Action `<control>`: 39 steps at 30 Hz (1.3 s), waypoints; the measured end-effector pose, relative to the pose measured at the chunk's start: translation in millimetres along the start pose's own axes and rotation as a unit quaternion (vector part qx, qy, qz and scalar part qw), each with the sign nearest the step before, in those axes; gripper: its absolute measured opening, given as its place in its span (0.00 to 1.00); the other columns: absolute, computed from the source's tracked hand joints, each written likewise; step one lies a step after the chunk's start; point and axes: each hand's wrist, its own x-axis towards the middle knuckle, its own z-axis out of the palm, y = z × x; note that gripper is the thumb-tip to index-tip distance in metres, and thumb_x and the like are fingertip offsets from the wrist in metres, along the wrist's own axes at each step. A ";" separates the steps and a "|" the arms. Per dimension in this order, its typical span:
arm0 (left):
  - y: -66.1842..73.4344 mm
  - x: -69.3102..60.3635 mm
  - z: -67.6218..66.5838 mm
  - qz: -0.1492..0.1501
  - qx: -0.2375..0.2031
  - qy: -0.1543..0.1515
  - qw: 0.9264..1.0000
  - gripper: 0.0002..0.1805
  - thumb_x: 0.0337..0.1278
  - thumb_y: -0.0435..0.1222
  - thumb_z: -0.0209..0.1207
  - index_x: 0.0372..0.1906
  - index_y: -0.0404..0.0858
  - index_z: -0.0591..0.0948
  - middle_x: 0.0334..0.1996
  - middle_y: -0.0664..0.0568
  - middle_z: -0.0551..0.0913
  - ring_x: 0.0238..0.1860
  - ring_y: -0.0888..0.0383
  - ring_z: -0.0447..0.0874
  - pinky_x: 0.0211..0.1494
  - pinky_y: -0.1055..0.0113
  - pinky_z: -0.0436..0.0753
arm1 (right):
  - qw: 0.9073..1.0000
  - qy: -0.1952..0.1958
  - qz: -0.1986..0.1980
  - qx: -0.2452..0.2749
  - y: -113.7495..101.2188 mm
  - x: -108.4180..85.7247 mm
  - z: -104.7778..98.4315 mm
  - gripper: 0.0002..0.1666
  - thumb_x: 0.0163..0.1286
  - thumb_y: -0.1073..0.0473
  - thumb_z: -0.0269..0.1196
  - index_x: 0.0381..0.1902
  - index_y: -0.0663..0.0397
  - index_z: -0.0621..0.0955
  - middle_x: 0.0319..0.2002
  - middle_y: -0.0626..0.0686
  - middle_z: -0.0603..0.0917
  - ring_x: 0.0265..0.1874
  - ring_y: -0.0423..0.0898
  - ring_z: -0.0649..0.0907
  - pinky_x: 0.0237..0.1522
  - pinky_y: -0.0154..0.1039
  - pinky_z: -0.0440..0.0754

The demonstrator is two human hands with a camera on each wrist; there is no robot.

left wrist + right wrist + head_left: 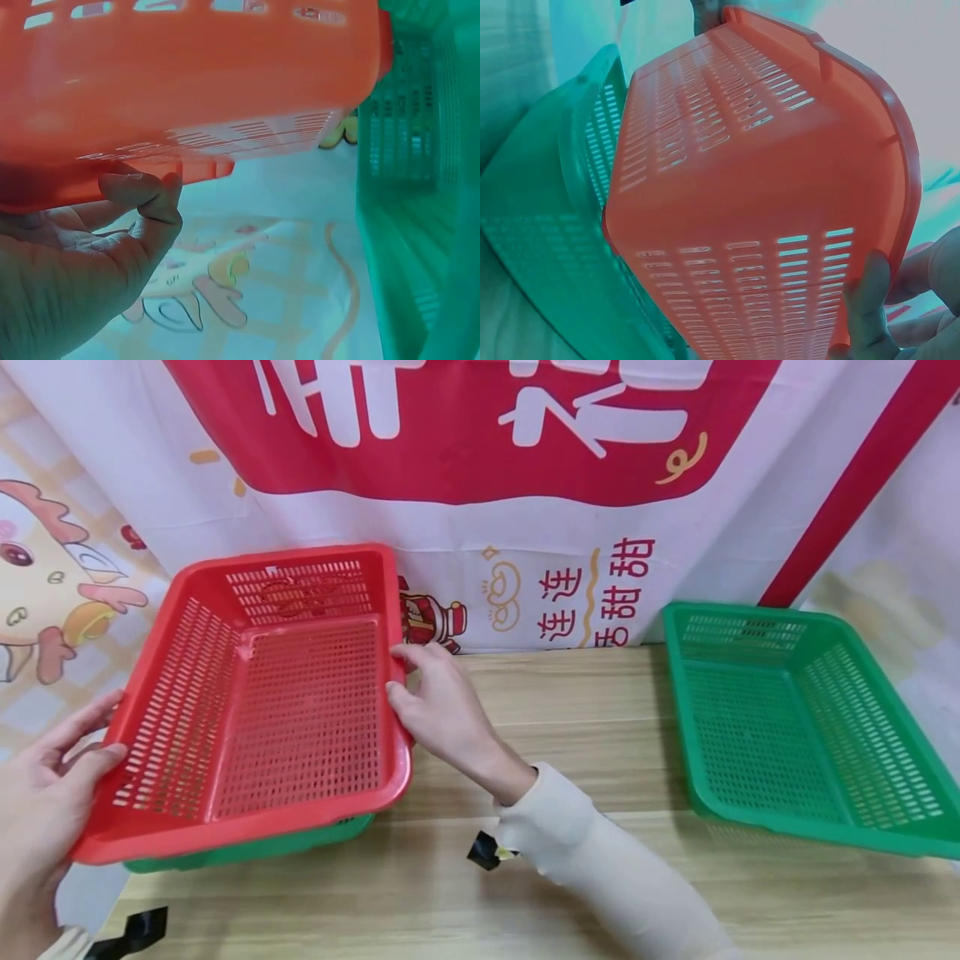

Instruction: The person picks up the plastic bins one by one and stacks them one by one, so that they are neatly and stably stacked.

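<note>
A red plastic basket [300,710] with slotted walls is held between both hands at the left of the head view. My left hand [45,810] grips its left rim, fingers curled at the edge in the left wrist view. On the opposite rim, my right hand [446,710] pinches the edge between thumb and fingers. The red basket looks bare inside. Beneath it is a green basket [247,852], mostly hidden by the red one. The right wrist view shows the red basket tilted, its base at the mouth of the green basket [540,247].
Another green basket [765,743] stands at the right of the wooden table [570,727]. Behind hangs a white cloth with a red printed panel [450,452]. A cartoon-printed cloth [45,585] covers the left side. Black straps [483,850] show near the wrists.
</note>
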 end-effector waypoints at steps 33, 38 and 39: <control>-54.0 31.4 -57.7 -0.004 -0.080 -0.081 0.993 0.34 0.78 0.22 0.44 0.75 0.57 0.74 0.48 0.71 0.82 0.29 0.64 0.91 0.21 0.64 0.88 | 0.991 -0.054 0.085 0.090 4.6 -2.3 47.3 0.30 0.75 0.67 0.64 0.73 0.59 0.75 0.50 0.56 0.77 0.11 0.42 0.80 0.18 0.39 0.87; -56.7 31.3 -55.2 -0.018 -0.052 -0.082 0.995 0.34 0.79 0.25 0.44 0.79 0.58 0.69 0.48 0.73 0.81 0.29 0.65 0.90 0.22 0.64 0.88 | 0.990 -0.056 0.094 0.090 9.7 -2.9 50.5 0.30 0.75 0.67 0.64 0.72 0.60 0.75 0.50 0.57 0.77 0.11 0.42 0.80 0.18 0.38 0.87; -57.0 30.6 -54.0 -0.020 -0.044 -0.081 0.996 0.34 0.80 0.25 0.45 0.79 0.58 0.69 0.48 0.73 0.80 0.28 0.66 0.90 0.22 0.65 0.88 | 0.990 -0.057 0.096 0.090 10.7 -3.0 51.1 0.30 0.75 0.67 0.64 0.72 0.60 0.75 0.50 0.57 0.77 0.11 0.42 0.80 0.18 0.37 0.87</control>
